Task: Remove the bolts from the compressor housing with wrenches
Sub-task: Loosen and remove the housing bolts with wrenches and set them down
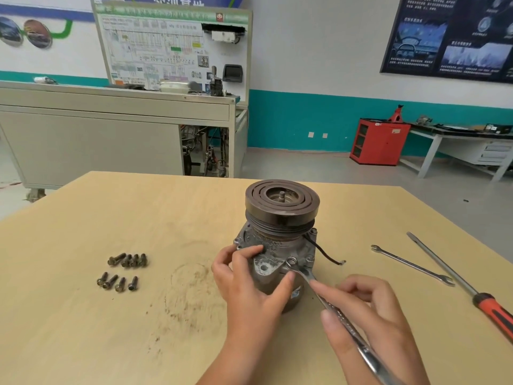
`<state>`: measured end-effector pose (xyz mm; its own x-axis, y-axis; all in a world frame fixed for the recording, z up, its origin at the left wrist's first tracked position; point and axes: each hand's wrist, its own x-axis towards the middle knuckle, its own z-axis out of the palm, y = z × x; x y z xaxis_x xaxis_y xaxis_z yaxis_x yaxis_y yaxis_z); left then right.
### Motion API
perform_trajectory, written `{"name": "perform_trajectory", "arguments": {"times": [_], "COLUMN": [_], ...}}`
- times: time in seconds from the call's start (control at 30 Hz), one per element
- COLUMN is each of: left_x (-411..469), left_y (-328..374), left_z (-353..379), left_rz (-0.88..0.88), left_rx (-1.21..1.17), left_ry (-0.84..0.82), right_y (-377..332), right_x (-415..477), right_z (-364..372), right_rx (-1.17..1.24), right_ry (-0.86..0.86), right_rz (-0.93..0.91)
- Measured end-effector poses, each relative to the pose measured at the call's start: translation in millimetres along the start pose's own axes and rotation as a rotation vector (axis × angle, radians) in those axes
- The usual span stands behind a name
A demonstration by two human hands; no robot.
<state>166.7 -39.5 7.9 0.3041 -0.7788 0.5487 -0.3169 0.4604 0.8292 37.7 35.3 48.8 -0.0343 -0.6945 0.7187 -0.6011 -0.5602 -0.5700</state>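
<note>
A: Which step is in hand?

B: A bolt on the front flange of the compressor housing appears to be under loosening. The housing is stood upright near the middle of the wooden table, pulley uppermost. The ring end of a combination wrench is seated over the bolt head.

A: And the hands?

B: The wrench shank is gripped by the right hand, fingers curled round it. The housing is clasped by the left hand, fingers hooked over the flange and thumb pressed just beside the ring end.

A: How far along is it judged to be?

B: Well along, probably: loose bolts are laid in two rows on the table, well apart to the left. Whether more bolts are left further round the housing cannot be told.

A: What is called for next?

B: The shank should be swung through a short arc, with the ring kept square on the head and the housing braced against turning. The black wire should be kept out of the sweep. The open-ended wrench and the screwdriver are seen lying to the right, untouched.
</note>
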Motion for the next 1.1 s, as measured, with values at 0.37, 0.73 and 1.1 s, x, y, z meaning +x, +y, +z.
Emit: {"name": "perform_trajectory", "arguments": {"times": [0.37, 0.73, 1.1], "left_x": [13, 14, 9], "left_y": [-8, -19, -17], "left_z": [-2, -2, -2], "left_rz": [0.339, 0.318, 0.292], "left_rx": [0.095, -0.073, -0.041], "left_ry": [-0.050, -0.097, -0.064], "right_y": [1, 85, 29], "right_x": [23, 103, 17], "right_z": [-8, -17, -17], "right_rx": [0.263, 0.923, 0.781], "right_ry": [-0.127, -0.538, -0.230], "right_rz": [0.162, 0.703, 0.482]}}
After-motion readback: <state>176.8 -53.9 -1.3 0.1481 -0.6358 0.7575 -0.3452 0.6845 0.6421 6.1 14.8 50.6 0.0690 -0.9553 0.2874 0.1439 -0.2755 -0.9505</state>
